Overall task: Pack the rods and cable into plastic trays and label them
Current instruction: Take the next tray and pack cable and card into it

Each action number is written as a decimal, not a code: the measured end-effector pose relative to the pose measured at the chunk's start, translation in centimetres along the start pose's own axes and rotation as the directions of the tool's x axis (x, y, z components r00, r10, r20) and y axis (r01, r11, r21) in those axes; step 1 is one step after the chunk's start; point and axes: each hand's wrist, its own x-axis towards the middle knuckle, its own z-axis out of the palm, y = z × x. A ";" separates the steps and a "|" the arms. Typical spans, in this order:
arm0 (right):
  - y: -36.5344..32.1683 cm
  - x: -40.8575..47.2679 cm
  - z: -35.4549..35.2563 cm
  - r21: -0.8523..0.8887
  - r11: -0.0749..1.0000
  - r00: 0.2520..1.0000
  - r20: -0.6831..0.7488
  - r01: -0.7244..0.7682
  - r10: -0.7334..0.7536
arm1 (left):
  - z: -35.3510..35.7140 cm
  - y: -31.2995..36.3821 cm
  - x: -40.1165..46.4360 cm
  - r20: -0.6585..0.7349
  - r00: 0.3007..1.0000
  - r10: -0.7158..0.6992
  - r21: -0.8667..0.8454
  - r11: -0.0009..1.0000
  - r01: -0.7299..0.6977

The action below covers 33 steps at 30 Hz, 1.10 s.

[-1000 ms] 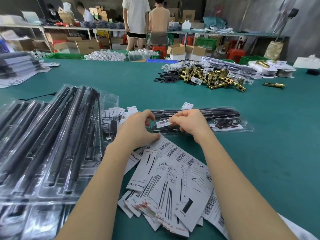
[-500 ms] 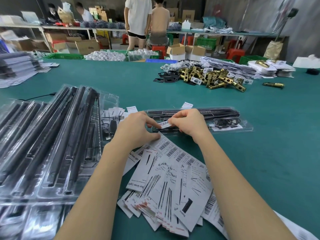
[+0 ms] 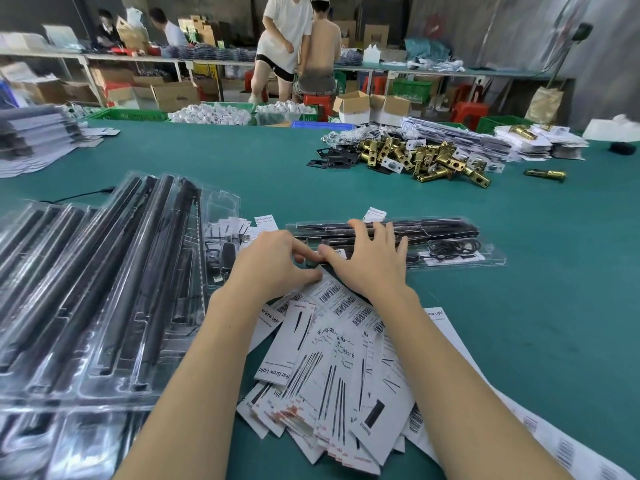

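A clear plastic tray [image 3: 486, 260] lies across the green table, holding black rods [image 3: 436, 231] and a coiled black cable [image 3: 453, 245]. A small barcode sticker [image 3: 339, 252] sits on the tray's left part. My right hand [image 3: 369, 261] lies on the tray with its fingers spread, the thumb at the sticker's left edge. My left hand [image 3: 273, 263] has curled fingers; forefinger and thumb pinch the tray's left end beside the sticker.
Filled clear trays [image 3: 104, 271] are stacked at the left. Printed cards [image 3: 329, 358] are heaped under my forearms, and a barcode label sheet [image 3: 554, 445] lies at the lower right. Brass lock parts [image 3: 426, 157] are piled farther back. People [image 3: 287, 39] stand at rear benches.
Both hands held the sticker in the air above the tray; now it lies on the tray. My right hand has let go and spread flat over the tray.
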 end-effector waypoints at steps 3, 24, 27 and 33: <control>0.7 0.5 -0.2 -0.003 1.000 1.000 0.016 0.011 -0.011 | 0.1 -0.1 0.0 0.027 0.999 -0.039 -0.036 0.999 0.040; 2.9 1.3 -2.8 0.663 0.747 0.996 -0.010 -0.056 0.083 | -1.0 1.4 2.4 0.115 0.863 -0.492 -0.287 0.815 0.504; 3.4 1.8 -3.7 0.793 0.593 0.981 0.024 -0.136 0.193 | -2.1 1.1 3.0 0.243 0.765 -0.596 -0.505 0.596 0.624; 4.1 2.3 -5.8 0.924 0.349 0.959 0.058 -0.157 0.276 | -1.6 1.6 3.5 0.381 0.787 -0.486 -0.779 0.290 0.556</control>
